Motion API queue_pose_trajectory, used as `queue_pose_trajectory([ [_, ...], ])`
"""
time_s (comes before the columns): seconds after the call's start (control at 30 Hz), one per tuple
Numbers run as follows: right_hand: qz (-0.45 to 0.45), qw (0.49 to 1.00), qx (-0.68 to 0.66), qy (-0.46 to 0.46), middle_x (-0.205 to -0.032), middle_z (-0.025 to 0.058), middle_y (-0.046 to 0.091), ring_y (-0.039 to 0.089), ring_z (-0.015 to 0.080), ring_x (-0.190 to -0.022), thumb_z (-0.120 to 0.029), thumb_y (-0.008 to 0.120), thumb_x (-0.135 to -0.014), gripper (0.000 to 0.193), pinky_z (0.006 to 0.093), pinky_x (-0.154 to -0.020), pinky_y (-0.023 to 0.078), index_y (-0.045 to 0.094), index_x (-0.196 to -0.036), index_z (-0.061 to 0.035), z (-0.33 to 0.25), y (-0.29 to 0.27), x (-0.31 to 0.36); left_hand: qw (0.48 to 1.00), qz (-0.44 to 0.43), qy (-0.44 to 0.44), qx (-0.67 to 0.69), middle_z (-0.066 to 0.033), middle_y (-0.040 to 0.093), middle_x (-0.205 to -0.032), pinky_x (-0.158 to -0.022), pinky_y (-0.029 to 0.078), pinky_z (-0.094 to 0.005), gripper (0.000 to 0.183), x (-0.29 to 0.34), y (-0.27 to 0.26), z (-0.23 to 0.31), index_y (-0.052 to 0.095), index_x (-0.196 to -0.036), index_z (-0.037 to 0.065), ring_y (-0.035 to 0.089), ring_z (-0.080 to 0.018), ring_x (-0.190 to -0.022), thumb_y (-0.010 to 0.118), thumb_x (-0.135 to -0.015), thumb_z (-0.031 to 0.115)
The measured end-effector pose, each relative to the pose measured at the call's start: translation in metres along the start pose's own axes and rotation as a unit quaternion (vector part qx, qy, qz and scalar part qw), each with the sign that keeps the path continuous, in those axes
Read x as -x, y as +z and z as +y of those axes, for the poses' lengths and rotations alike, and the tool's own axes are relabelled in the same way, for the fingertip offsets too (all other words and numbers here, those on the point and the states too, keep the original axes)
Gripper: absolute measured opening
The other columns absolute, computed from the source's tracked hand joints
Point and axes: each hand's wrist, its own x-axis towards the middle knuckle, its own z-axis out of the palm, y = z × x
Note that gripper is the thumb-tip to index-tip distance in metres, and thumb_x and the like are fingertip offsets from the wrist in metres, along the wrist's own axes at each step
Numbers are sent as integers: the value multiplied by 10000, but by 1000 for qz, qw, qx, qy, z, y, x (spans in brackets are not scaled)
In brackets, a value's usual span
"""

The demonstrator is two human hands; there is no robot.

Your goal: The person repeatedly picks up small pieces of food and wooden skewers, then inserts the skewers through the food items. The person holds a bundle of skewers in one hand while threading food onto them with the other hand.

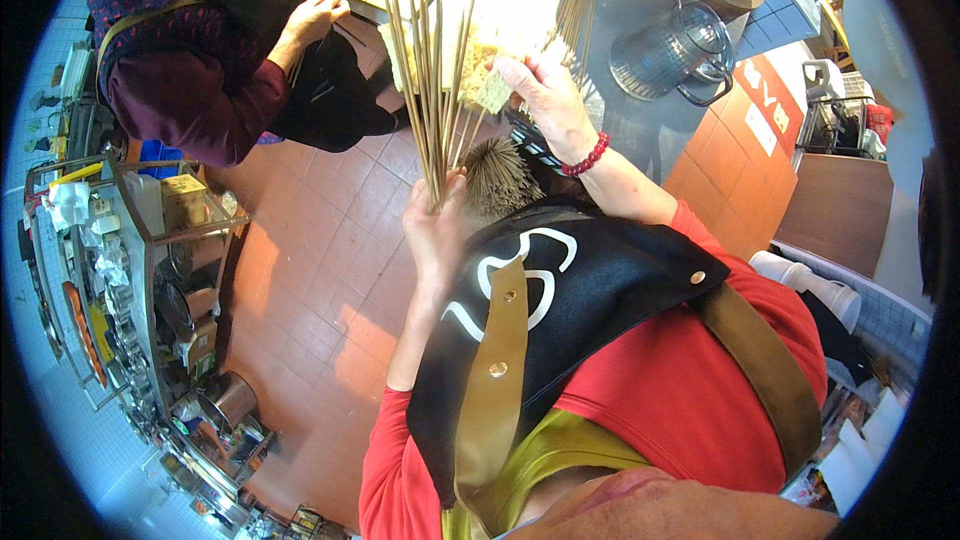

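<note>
My left hand (pixel 435 230) is closed round the lower ends of a fanned bundle of thin wooden skewers (pixel 432 90); the hand is slightly blurred. Up and to its right, my right hand (pixel 550 100), with a red bead bracelet at the wrist, pinches a pale yellow-green, rough piece (pixel 494 92) whose kind I cannot make out. This piece is beside the skewers, and I cannot tell whether they touch. Below both hands, a dense bunch of skewers (pixel 500 180) stands with its ends toward me. Glare washes out part of the table behind.
More skewers (pixel 575 10) lie on the grey table (pixel 625 125). To the right stands a clear ribbed jug (pixel 670 50). At upper left a co-worker's hand (pixel 318 18) holds a thin stick, near a dark red sleeve (pixel 190 100). A crowded metal rack (pixel 150 240) lines the left side.
</note>
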Motion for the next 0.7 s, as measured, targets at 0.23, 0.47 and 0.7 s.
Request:
queue_pose_trajectory([
  [0.23,-36,996,-30,78,-882,1,595,529,61,-705,-258,539,-920,298,202,-626,447,572,-1108,-30,15,0,-20,999,21,-28,-21,-56,628,-981,-823,448,-286,167,-8,0,5,659,-999,34,576,-137,-913,600,-847,70],
  [0.47,11,987,162,14,-803,22,574,561,113,-722,-369,473,-933,379,271,-666,485,577,-1054,-25,67,-64,-147,992,-20,-118,-35,-25,641,-1000,-825,444,-278,190,-15,-3,17,656,-1018,87,564,-113,-925,572,-850,61],
  [0.7,42,851,499,-159,-937,34,600,574,127,-802,-321,558,-896,331,280,-739,472,558,-1064,-36,146,-89,-377,977,-9,-206,-45,-20,631,-984,-729,443,-192,222,-17,14,4,605,-1068,34,558,-68,-845,607,-847,60],
])
